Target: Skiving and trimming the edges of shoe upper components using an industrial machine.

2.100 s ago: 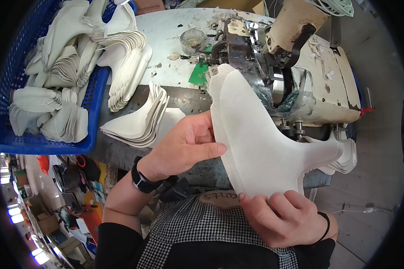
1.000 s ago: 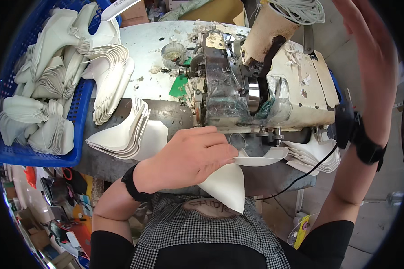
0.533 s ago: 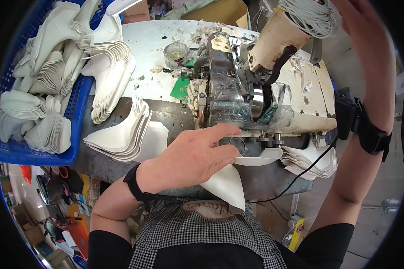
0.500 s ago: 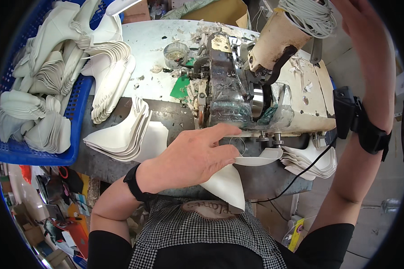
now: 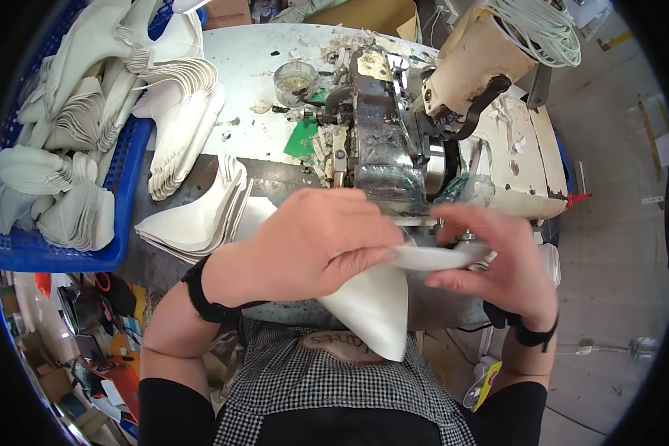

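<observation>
My left hand [image 5: 312,241] pinches a white, curved shoe-upper piece [image 5: 375,308] between thumb and fingers, at the front edge of a skiving machine [image 5: 390,141]. The piece's broad end hangs down over the table edge in front of my apron. Its narrow strip runs to the right, into the gap between the thumb and fingers of my right hand [image 5: 509,260]. That hand's fingers are spread around the strip's end and slightly blurred; no firm grip shows. Both hands hide the machine's front edge.
At left a blue basket [image 5: 123,230] holds stacked white pieces. Another stack [image 5: 197,212] lies on the metal table left of my hand, and a further one [image 5: 550,264] is partly hidden behind my right hand. Scraps and a clear round dish [image 5: 296,83] lie behind. A lamp-like housing [image 5: 476,67] overhangs the machine.
My right hand has come down from the machine's upper right to the strip's right end. My left hand now pinches the piece more closely. The view has shifted slightly.
</observation>
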A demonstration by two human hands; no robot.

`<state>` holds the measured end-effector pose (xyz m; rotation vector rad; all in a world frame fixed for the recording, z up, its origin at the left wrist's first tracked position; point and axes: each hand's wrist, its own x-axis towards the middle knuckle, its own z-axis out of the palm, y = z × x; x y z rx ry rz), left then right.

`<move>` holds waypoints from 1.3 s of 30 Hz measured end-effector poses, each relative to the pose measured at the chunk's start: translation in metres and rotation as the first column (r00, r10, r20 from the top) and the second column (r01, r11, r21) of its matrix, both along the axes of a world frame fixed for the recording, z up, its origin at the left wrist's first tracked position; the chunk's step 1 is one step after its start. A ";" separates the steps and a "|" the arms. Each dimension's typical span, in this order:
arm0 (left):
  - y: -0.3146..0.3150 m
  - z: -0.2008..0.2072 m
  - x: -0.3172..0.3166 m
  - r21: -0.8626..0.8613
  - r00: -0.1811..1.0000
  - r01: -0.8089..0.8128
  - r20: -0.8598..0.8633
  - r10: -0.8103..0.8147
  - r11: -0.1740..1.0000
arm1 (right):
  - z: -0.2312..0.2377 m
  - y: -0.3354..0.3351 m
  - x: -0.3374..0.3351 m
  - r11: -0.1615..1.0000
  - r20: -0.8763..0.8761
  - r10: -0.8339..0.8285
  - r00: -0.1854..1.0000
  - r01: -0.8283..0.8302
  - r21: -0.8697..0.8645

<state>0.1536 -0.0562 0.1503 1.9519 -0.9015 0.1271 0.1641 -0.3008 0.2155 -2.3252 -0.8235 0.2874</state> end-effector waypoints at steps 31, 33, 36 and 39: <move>0.001 0.017 0.061 0.322 0.768 -0.298 -0.478 0.426 0.899 | -0.057 -0.028 0.026 0.832 -0.560 -0.297 0.773 0.498 0.246; -0.008 0.017 0.061 0.313 0.798 -0.301 -0.435 0.418 0.901 | -0.052 -0.032 0.029 0.817 -0.576 -0.312 0.755 0.523 0.244; -0.020 0.014 0.057 0.263 0.879 -0.314 -0.282 0.384 0.912 | -0.047 -0.042 0.032 0.826 -0.484 -0.330 0.811 0.496 0.269; -0.022 0.013 0.054 0.284 0.832 -0.222 -0.443 0.333 0.933 | -0.043 -0.056 0.033 0.842 -0.436 -0.310 0.845 0.457 0.288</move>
